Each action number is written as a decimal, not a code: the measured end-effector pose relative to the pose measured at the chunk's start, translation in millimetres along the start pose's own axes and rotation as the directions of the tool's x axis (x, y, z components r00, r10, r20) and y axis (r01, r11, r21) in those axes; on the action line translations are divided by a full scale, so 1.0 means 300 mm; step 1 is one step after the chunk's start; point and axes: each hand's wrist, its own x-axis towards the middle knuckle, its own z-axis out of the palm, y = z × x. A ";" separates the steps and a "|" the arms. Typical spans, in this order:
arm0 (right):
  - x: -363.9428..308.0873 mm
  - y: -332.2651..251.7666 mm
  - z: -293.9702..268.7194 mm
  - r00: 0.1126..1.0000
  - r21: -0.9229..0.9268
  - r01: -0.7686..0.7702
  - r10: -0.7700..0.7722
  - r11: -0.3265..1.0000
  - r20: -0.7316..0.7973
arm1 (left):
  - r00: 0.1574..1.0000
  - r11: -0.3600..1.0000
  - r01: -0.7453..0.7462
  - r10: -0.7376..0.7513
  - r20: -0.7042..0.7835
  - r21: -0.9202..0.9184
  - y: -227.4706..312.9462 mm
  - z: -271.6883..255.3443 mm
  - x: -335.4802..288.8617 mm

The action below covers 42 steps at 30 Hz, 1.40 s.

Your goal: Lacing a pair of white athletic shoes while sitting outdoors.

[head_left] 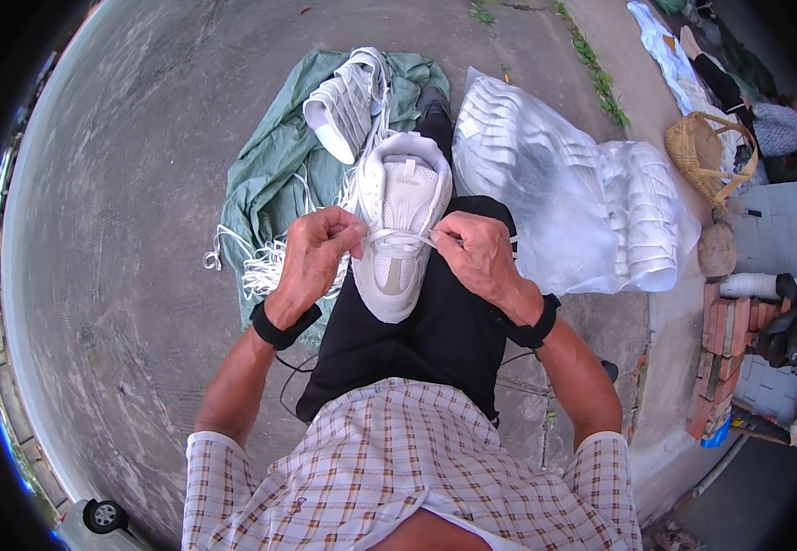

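A white sneaker [400, 197] rests on my black-trousered leg, its toe pointing toward me. White shoelace [400, 235] crosses the lower part of its tongue. On the shoe's left side my left hand [317, 248] pinches one end of the lace between thumb and fingers. Opposite it, my right hand [472, 248] pinches the other end, and the lace runs between the two hands. The upper eyelets look unlaced. Beside my left hand a tangled pile of white laces [274, 271] lies on a green sheet [265, 184].
A stack of white shoe parts [348, 103] sits on the sheet's far end. To the right, clear plastic bags [554, 197] hold several more. Farther right stand a wicker basket [703, 156] and red bricks [720, 354]. A car wheel [104, 516] shows at lower left.
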 end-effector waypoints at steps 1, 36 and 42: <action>0.000 0.000 0.001 1.000 -0.002 -0.008 0.008 1.000 0.001 | 1.000 1.000 0.010 -0.010 0.012 0.026 0.008 -0.002 0.002; 0.229 -0.041 -0.025 0.984 0.186 -0.174 0.175 0.967 0.010 | 0.898 0.938 -0.310 0.235 0.371 0.157 0.139 0.054 0.155; 0.346 -0.080 0.021 0.998 0.120 0.053 -0.054 0.991 0.011 | 0.910 0.900 -0.414 0.407 0.081 0.133 0.086 0.101 0.158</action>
